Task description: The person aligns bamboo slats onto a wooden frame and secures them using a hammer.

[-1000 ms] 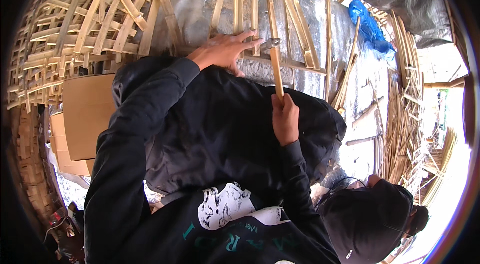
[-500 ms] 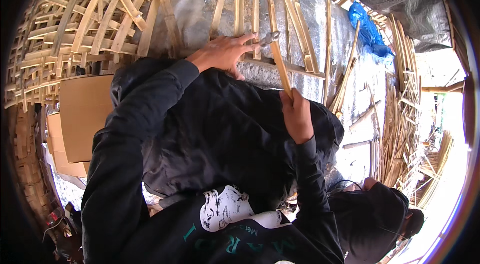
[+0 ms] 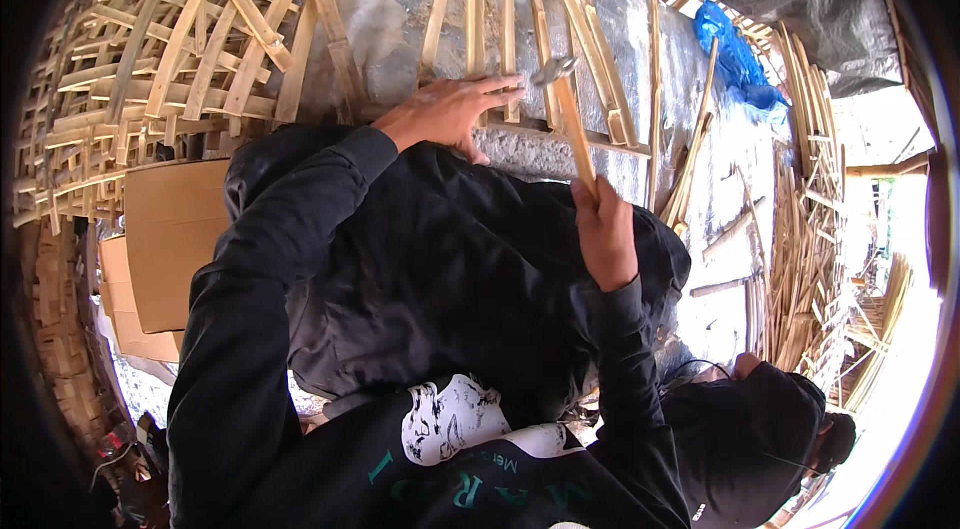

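Note:
My right hand [image 3: 607, 237] is closed round the lower end of a hammer's wooden handle. The hammer [image 3: 572, 119] points away from me, its metal head above the bamboo slats. To its left, my left hand [image 3: 445, 114] rests over the near ends of some slats [image 3: 475, 19], fingers stretched toward the hammer head and thumb apart. Its fingertips are beside the head without touching it. Whether a small nail sits under those fingers, I cannot tell. The slats lie side by side over a crosspiece [image 3: 600, 141] on a grey surface [image 3: 385, 29].
Woven bamboo lattice [image 3: 150, 39] fills the far left, above cardboard boxes [image 3: 175, 239]. Bundled bamboo strips [image 3: 800, 259] stand at the right, near a blue plastic sheet [image 3: 735, 54]. Another person in black [image 3: 745, 449] is low at my right.
The hammer head has shifted slightly right and lifted off the slat near my left fingertips. My right hand has moved a little right with it. My left hand has barely moved.

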Motion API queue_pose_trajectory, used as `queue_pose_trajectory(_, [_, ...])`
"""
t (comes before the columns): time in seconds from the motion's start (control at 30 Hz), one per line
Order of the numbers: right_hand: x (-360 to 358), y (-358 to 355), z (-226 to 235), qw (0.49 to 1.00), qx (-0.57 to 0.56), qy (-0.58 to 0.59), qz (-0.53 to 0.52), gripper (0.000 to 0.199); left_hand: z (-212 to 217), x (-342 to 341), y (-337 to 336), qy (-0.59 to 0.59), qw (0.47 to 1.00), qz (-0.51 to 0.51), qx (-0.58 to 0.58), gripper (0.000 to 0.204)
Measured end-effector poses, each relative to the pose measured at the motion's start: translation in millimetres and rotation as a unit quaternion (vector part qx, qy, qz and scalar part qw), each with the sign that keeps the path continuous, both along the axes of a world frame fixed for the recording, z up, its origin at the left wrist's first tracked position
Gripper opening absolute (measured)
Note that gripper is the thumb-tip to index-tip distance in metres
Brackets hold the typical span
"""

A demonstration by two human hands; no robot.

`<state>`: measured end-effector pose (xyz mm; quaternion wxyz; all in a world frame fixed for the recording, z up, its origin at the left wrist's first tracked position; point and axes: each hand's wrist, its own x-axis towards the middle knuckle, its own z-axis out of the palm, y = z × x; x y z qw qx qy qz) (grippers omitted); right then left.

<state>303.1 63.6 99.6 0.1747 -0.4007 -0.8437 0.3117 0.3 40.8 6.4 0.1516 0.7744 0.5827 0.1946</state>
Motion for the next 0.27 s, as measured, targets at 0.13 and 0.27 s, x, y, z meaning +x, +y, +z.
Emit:
queue_pose_trajectory(0.13, [-13, 0, 11, 0.998, 0.019, 0.034, -0.042, 0.029, 8, 2, 1, 0.006, 1.000, 0.005, -0.021, 0.123])
queue_pose_trajectory(0.27, [-8, 2, -23, 1.000, 0.010, 0.007, -0.027, 0.026, 15, 4, 4, 0.009, 0.999, 0.014, -0.049, 0.123])
